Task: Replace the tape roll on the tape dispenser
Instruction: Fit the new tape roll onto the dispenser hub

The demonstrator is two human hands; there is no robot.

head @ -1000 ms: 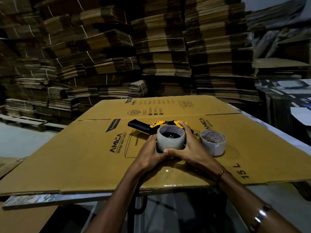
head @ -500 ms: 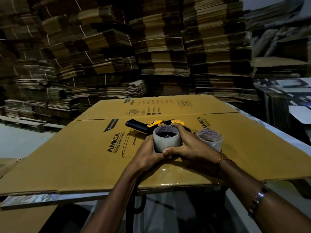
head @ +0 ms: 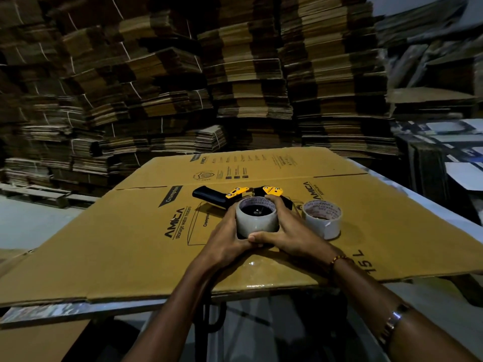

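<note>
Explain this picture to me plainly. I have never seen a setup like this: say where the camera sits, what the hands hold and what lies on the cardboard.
The camera sits on a person's head, looking forward and down at their own bare hands. No machine is involved. The left hand and right hand both grip a grey tape roll that sits on the black and yellow tape dispenser. A second tape roll stands apart to the right. Everything rests on a flattened cardboard box printed with lettering. Behind it rise stacks of flat cardboard.
</note>
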